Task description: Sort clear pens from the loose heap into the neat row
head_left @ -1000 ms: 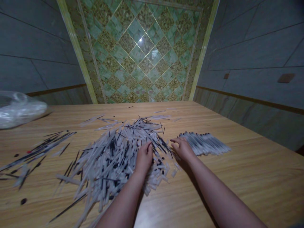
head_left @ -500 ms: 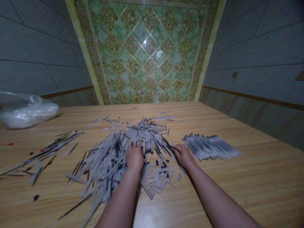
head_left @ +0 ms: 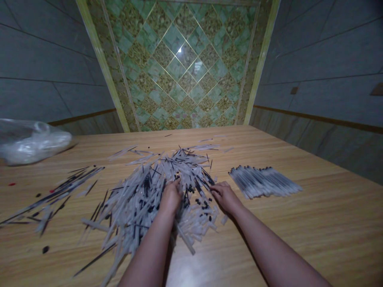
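"Where is your left hand [head_left: 170, 196]?"

"Over the heap of translucent whitish plastic tubes [head_left: 124, 211], fingers curled; whether you grip a piece is hard to tell."

"And your right hand [head_left: 228, 198]?"

"At the heap's right edge, with your fingertips at some thin black sticks [head_left: 198, 186]. Small black caps [head_left: 210, 218] lie between your hands, nearer you."

"What lies farther right?"

"Slim translucent tubes with black ends [head_left: 265, 182], side by side in a slanting row on your light-brown wood-grain table [head_left: 335, 223]."

"And on your left?"

"A crumpled clear plastic bag [head_left: 38, 142], at the table's left side."
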Demonstrator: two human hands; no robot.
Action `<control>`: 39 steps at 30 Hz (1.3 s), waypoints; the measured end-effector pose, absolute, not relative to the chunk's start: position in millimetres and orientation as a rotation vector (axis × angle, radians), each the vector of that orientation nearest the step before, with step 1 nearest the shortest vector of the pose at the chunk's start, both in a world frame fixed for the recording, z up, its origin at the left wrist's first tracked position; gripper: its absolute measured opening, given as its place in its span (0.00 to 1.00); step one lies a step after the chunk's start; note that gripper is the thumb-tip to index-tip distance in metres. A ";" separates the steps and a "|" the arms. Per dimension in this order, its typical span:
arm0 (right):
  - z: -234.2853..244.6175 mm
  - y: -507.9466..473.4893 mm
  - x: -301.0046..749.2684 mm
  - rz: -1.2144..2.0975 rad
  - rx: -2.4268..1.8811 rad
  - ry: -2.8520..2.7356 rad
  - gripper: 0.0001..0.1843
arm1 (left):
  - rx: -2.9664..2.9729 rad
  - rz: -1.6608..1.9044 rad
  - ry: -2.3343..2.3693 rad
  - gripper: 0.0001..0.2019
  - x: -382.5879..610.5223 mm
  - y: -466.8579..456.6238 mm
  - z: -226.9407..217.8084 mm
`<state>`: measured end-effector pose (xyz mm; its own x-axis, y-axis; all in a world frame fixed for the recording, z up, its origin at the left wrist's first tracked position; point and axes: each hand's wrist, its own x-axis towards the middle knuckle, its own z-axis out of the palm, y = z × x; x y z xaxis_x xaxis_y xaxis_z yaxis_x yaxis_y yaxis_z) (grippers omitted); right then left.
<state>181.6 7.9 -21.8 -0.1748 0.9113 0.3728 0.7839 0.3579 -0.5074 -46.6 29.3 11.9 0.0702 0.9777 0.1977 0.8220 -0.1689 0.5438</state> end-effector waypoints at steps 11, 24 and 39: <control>-14.7 8.2 190.3 0.198 -1.592 -1.972 0.12 | 2.037 0.812 1.881 0.27 -66.8 22.0 49.4; 5.2 -5.3 178.9 0.064 -1.986 -2.084 0.10 | 0.901 1.460 1.124 0.13 -40.9 31.1 53.5; 1.5 -3.0 185.6 0.083 -1.827 -1.969 0.09 | 1.007 1.382 0.945 0.18 -2.7 24.0 11.1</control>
<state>185.6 -3.0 1.5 -0.0213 0.9593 0.2817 0.9321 0.1209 -0.3414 -2.7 24.0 11.1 -0.0089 0.9986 0.0523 -0.3139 -0.0525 0.9480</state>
